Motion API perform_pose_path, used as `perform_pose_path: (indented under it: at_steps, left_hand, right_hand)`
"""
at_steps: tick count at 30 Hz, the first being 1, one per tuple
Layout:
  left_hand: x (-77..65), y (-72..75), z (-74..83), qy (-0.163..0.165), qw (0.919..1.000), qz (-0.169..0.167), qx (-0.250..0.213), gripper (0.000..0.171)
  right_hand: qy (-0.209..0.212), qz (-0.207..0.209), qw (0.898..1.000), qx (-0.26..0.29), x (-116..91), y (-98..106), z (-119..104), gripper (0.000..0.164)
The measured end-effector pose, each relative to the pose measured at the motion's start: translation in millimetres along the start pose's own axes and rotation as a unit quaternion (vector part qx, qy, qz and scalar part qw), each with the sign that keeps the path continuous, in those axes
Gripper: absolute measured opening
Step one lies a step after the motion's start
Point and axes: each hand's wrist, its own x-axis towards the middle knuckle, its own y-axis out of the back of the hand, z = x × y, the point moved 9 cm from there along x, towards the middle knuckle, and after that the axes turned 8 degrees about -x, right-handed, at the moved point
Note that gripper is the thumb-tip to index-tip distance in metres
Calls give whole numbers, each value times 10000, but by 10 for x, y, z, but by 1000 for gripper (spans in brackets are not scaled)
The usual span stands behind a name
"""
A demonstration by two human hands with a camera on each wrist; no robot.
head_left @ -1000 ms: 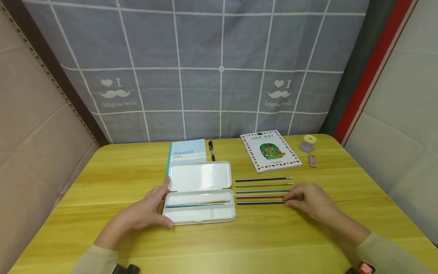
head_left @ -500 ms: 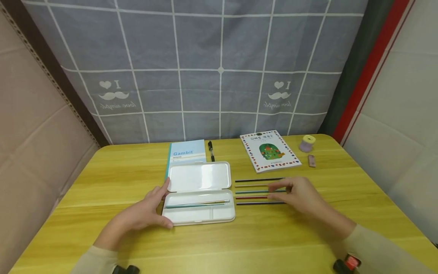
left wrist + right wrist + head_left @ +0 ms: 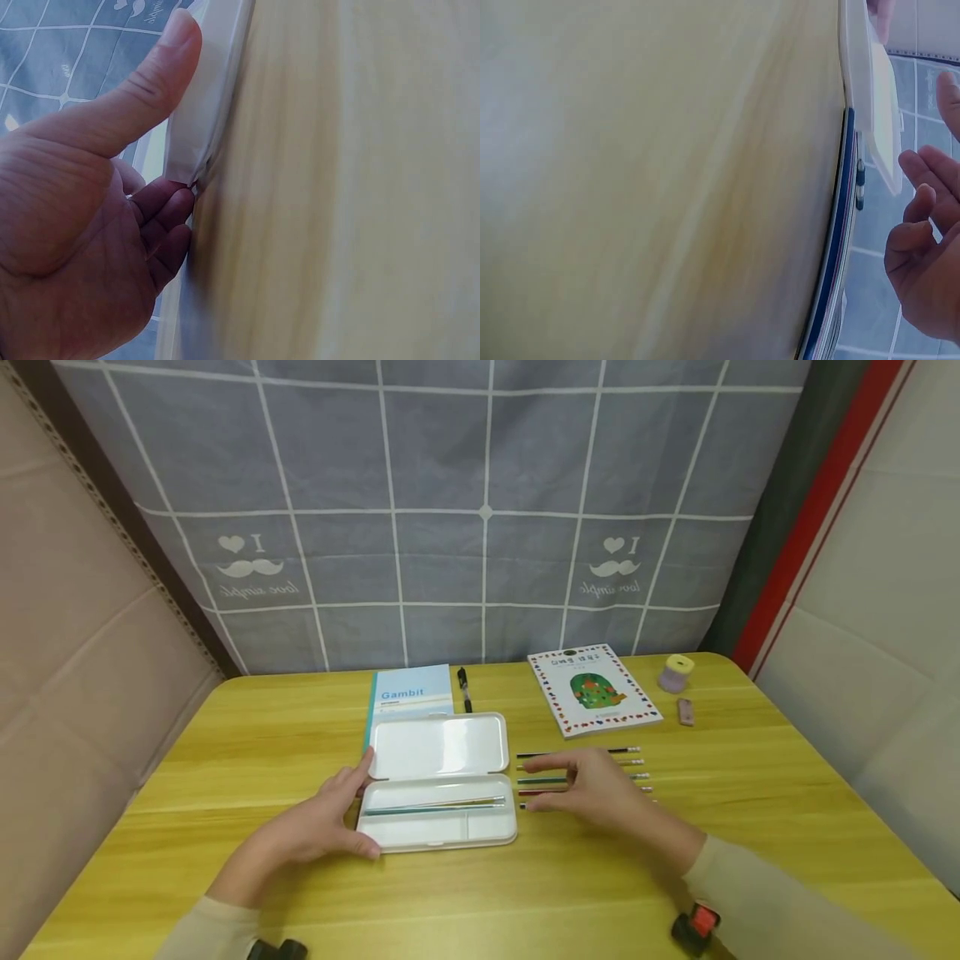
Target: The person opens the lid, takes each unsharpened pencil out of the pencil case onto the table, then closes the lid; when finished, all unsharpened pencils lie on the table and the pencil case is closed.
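Observation:
An open white pencil case (image 3: 390,837) lies on the table with its lid (image 3: 438,747) folded back. A few thin pencils (image 3: 435,808) rest in its tray. My left hand (image 3: 322,818) holds the case's left end, thumb at the front corner and fingertips by the hinge side. Right of the case, several pencils lie in a row: black, gold, teal (image 3: 542,781), red (image 3: 536,792) and dark blue (image 3: 844,180). Over their left part hovers my right hand (image 3: 600,789), thumb and index finger spread apart, gripping nothing. It hides most of the dark blue pencil in the head view.
Behind the case are a light blue notebook (image 3: 412,687), partly under the lid, and a black pen (image 3: 465,689). A white picture-covered book (image 3: 595,691) lies at the back right. Beside it stand a yellow-and-lilac spool-like item (image 3: 677,673) and a small pinkish eraser (image 3: 685,712).
My right hand has moved left along the pencil row, from the eraser-tipped ends toward the case, and its thumb and fingers have spread. My left hand and the case have stayed put.

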Motion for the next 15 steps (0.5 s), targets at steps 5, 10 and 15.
perform_pose_path:
  at_steps: [5,10,15]
  left_hand:
    - [1,-20,42,-55,10000,-39,-19,137]
    - [-1,-27,58,-92,10000,-34,-2,137]
    - [-6,-3,16,60,10000,22,28,138]
  right_hand:
    - [450,-198,9988,16,98,-179,-146,50]
    - [584,-318,9976,-170,162,-325,-217,48]
    - [634,-340,9957,-587,202,-395,-283,42]
